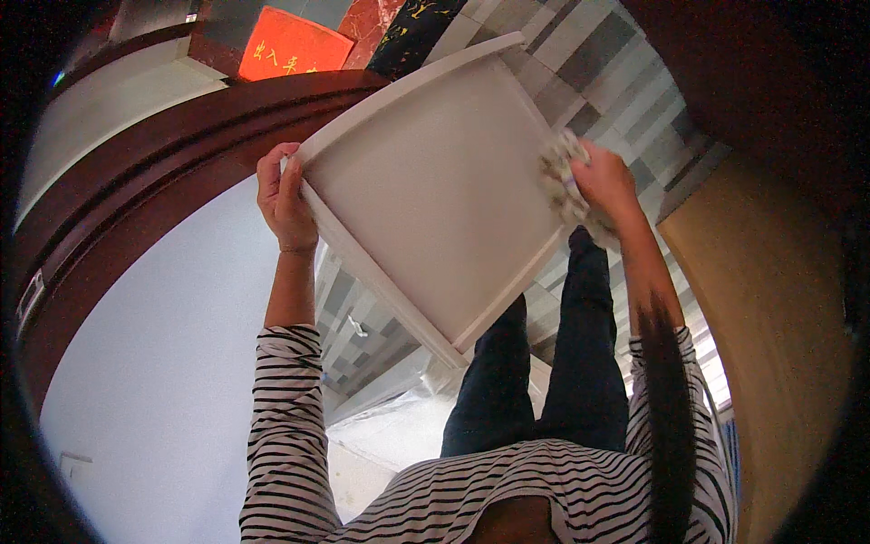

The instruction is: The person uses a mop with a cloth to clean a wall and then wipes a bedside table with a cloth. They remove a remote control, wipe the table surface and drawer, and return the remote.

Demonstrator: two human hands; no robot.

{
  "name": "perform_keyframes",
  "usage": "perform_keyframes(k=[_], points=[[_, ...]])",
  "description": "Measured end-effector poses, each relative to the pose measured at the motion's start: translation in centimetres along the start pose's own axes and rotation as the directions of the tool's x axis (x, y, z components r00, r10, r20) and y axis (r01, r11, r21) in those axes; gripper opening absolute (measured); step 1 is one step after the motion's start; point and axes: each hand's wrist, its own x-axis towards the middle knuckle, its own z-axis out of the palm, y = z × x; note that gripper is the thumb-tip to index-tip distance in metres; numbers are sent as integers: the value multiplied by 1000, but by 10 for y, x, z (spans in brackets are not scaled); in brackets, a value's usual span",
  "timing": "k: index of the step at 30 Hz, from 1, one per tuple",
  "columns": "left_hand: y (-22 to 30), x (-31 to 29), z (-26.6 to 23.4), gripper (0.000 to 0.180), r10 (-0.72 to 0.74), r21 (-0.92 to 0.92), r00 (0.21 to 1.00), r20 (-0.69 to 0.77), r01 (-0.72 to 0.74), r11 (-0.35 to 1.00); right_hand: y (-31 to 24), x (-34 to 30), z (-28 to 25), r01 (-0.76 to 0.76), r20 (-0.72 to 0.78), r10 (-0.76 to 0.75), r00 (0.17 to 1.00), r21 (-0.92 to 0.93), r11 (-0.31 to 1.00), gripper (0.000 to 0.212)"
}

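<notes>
Two hands on one white tray-like drawer [435,190], held up tilted in front of person, above legs and grey tiled floor [625,82]. Left hand [285,199] closed round drawer's left corner rim, steadying. Right hand [603,181] closed on crumpled pale cloth [564,186], pressed against right inner edge. Wiping seems underway; flat panel looks clean, no visible dirt, how much remains cannot tell. Drawer holds nothing. Clear plastic sheet [399,417] lies on floor below; dark wooden frame [154,172] at left.
</notes>
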Motion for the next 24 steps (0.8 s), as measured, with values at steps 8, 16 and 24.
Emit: perform_keyframes(k=[8, 16, 24], points=[[3, 4, 11, 17, 25, -10, 999, 30, -24, 1000, -85, 123, 48, 146, -215, -198, 956, -237, 961, 54], [0, -1, -2, 18, 13, 0, 1000, 20, -13, 1000, 5, 73, 43, 109, 130, -81, 988, -232, 966, 46], [-2, -1, 1, 19, 25, -21, 999, 20, -24, 999, 50, 3, 29, 291, 409, -58, 911, -537, 792, 36]])
